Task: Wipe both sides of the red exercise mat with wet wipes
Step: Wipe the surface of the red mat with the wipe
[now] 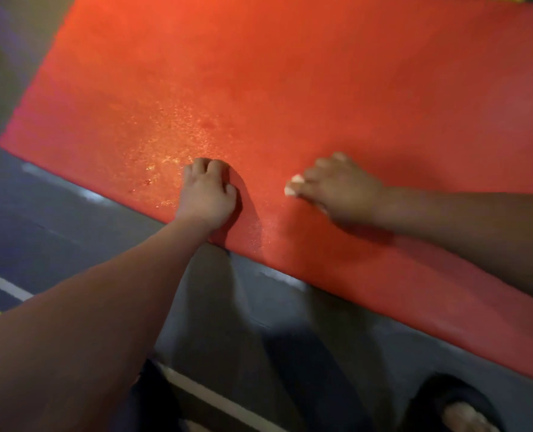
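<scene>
Where the red exercise mat (290,73) lies flat across the upper and middle of the frame, its left corner nears the left edge and a wet patch (171,145) glitters left of centre. It looks like light, soft foam, limp enough to fold and probably slick where damp, so I judge the near long edge the best place to take hold for turning it over. The left hand (207,194) rests on the mat by that edge, fingers curled under, with nothing seen in it. To its right, a wet wipe (293,186) peeks white from the right hand (337,191), which pinches it against the mat. Beneath is a dim, dark grey floor (56,219) with white lines, and a sandalled foot (458,406) shows at lower right.
</scene>
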Demonstrator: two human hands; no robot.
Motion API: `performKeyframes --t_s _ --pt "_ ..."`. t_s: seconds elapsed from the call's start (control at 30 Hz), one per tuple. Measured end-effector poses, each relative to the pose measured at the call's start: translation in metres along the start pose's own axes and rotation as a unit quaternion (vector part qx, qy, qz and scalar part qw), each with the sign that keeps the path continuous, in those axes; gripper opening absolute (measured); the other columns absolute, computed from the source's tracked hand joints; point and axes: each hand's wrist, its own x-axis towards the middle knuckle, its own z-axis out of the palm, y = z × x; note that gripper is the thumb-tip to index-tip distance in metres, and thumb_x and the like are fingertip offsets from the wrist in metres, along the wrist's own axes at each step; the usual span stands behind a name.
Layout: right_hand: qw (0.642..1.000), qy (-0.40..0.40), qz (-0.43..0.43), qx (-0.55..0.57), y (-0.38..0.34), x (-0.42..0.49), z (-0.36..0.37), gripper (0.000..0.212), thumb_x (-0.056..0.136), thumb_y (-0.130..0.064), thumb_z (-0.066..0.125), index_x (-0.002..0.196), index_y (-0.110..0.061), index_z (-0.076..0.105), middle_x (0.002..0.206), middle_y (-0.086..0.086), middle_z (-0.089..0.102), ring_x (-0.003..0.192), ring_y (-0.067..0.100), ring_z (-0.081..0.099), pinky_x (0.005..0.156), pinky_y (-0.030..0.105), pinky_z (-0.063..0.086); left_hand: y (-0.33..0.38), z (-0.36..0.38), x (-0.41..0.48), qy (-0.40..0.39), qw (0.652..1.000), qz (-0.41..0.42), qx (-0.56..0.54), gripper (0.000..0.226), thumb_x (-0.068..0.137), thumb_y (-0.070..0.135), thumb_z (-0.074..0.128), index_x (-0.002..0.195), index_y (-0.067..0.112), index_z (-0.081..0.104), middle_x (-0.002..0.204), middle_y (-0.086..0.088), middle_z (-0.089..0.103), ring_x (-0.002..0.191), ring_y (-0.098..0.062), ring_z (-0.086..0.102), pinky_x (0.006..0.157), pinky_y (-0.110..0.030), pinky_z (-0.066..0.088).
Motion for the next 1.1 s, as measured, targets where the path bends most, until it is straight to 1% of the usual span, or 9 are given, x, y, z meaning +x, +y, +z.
performKeyframes --t_s 0.07,0.13,0.3,0.4,0.57,0.63,0.8,0.87,1.1 --pt "0.988 -0.001 0.156 0.011 0.019 0.006 -0.004 0.038 0.096 -0.024 0.045 0.129 -0.031 0.061 0.108 0.004 0.066 0.099 0.033 0.057 0.082 0.042 0.039 0.009 0.002 -0.001 0.005 1.0 -0.022 -0.014 0.037 0.089 0.016 0.053 0.125 0.009 0.057 0.131 -0.02 0.046 0.126 -0.039 0.037 0.111 -0.045 0.031" --pt "0.985 0.003 0.172 0.026 0.003 0.007 0.001 0.04 0.096 -0.022 0.043 0.132 -0.028 0.059 0.118 0.004 0.066 0.103 0.033 0.058 0.084 0.041 0.039 0.014 0.004 -0.002 0.013 0.999 -0.034 -0.016 0.036 0.088 0.017 0.054 0.123 0.009 0.055 0.13 -0.019 0.045 0.125 -0.038 0.036 0.109 -0.045 0.031" --pt "0.985 -0.054 -0.133 0.094 -0.074 -0.03 0.016 0.053 0.086 -0.025 0.029 0.124 -0.017 0.065 0.102 0.001 0.066 0.087 0.027 0.06 0.08 0.04 0.043 0.018 0.011 0.003 0.035 0.998 -0.051 -0.001 0.031 0.089 0.023 0.053 0.117 0.01 0.052 0.126 -0.017 0.044 0.122 -0.038 0.037 0.106 -0.047 0.031" --pt "0.977 -0.05 -0.204 0.035 -0.042 -0.021 0.008 0.047 0.093 -0.028 0.032 0.124 -0.022 0.066 0.099 -0.001 0.066 0.09 0.026 0.06 0.08 0.038 0.033 0.018 0.015 0.003 0.046 0.998 -0.049 0.012 0.031 0.089 0.025 0.052 0.116 0.01 0.049 0.128 -0.017 0.043 0.123 -0.038 0.037 0.104 -0.049 0.032" --pt "0.99 -0.004 0.139 -0.008 0.041 -0.001 0.005 0.042 0.096 -0.016 0.051 0.137 -0.022 0.056 0.111 0.006 0.065 0.099 0.035 0.056 0.082 0.043 0.041 0.011 0.019 -0.001 0.054 0.998 -0.033 0.0 0.029 0.09 0.023 0.053 0.115 0.009 0.051 0.127 -0.019 0.044 0.121 -0.037 0.037 0.105 -0.048 0.03" --pt "0.981 -0.013 0.193 0.005 0.025 0.0 0.007 0.05 0.091 -0.013 0.054 0.141 -0.018 0.051 0.127 0.008 0.062 0.108 0.036 0.055 0.09 0.045 0.04 0.009 0.018 -0.002 0.051 0.998 -0.027 -0.005 0.03 0.09 0.023 0.054 0.117 0.01 0.053 0.126 -0.018 0.045 0.121 -0.037 0.037 0.105 -0.048 0.031" --pt "0.99 -0.054 -0.122 0.04 -0.064 -0.02 0.021 0.055 0.081 -0.019 0.039 0.131 -0.015 0.061 0.114 0.002 0.067 0.096 0.026 0.059 0.084 0.04 0.043 0.009 0.012 0.001 0.044 0.999 -0.027 -0.012 0.03 0.089 0.025 0.055 0.116 0.013 0.056 0.122 -0.015 0.046 0.117 -0.036 0.039 0.102 -0.046 0.035" --pt "0.983 -0.077 -0.167 0.025 -0.058 -0.013 0.014 0.05 0.088 -0.023 0.033 0.128 -0.019 0.064 0.104 -0.001 0.068 0.092 0.024 0.059 0.082 0.037 0.037 0.01 0.011 0.002 0.045 0.998 -0.035 -0.018 0.029 0.088 0.025 0.054 0.115 0.013 0.057 0.121 -0.014 0.046 0.117 -0.035 0.039 0.102 -0.047 0.035" --pt "0.978 -0.065 0.197 -0.002 0.017 0.018 -0.007 0.05 0.102 -0.016 0.037 0.151 -0.024 0.038 0.14 0.002 0.055 0.122 0.031 0.048 0.101 0.045 0.032 0.013 0.01 -0.001 0.031 0.999 -0.036 -0.024 0.029 0.09 0.023 0.053 0.116 0.011 0.055 0.124 -0.016 0.044 0.119 -0.036 0.037 0.104 -0.047 0.032"
